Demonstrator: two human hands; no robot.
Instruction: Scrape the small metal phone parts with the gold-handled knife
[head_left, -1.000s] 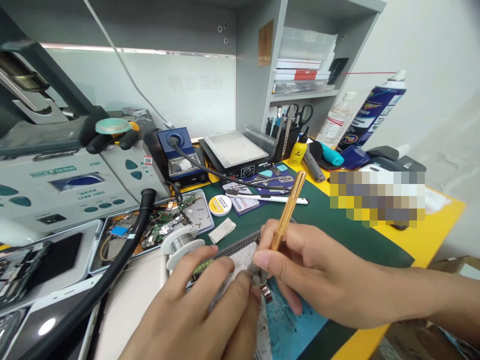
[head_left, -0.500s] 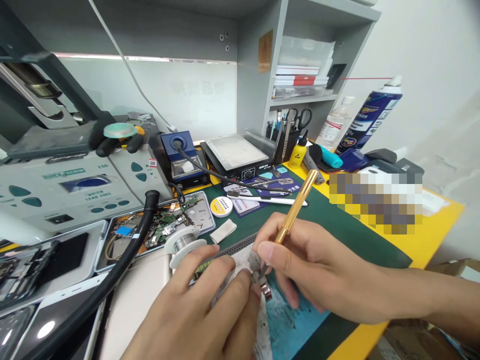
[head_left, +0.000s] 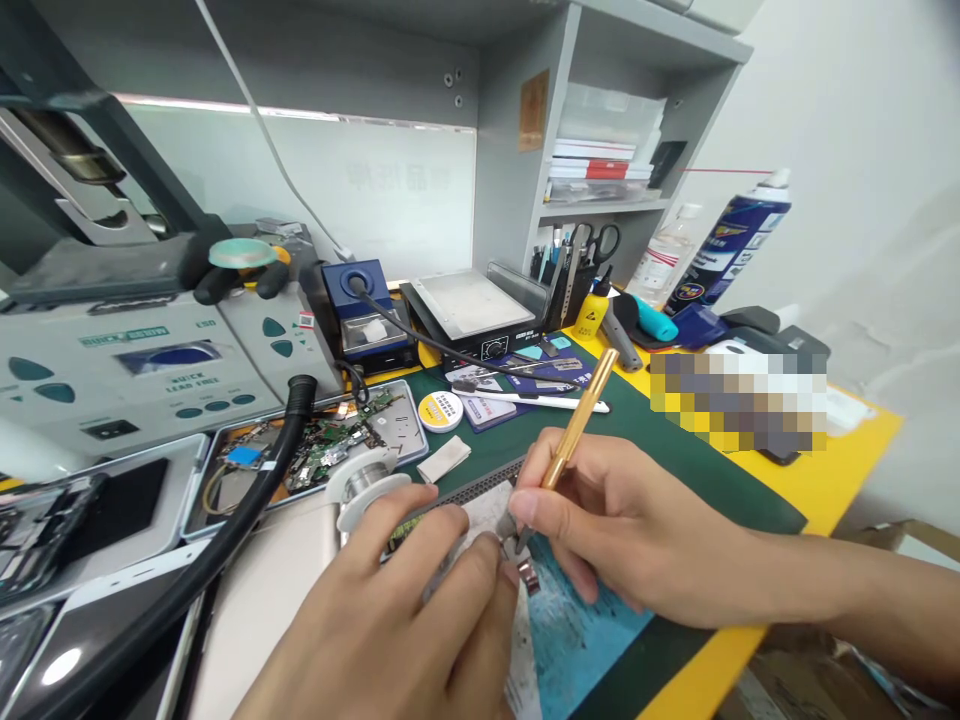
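Note:
My right hand [head_left: 600, 510] is closed in a pen grip around a craft knife with a gold handle [head_left: 581, 415]. Its grey blade tip [head_left: 523, 540] points down at a small part with a shiny copper-coloured strip [head_left: 529, 576]. My left hand [head_left: 420, 600] has its fingers bent and pressed down beside the tip, holding that small part; its fingers hide most of it. Beneath both hands lie a stained whitish sheet [head_left: 525, 660] and a smudged blue mat [head_left: 592, 640].
A solder spool [head_left: 367, 485] stands by my left fingers. Behind are a folded white cloth [head_left: 444, 460], a round tin [head_left: 441, 411], a tray of circuit boards [head_left: 409, 430] and a heating plate [head_left: 476, 305]. A black hose [head_left: 262, 520] crosses the left side, before a soldering station [head_left: 172, 350].
The view has shifted slightly. The knife handle leans a little lower and its tip has moved slightly on the part; my left hand stays in place.

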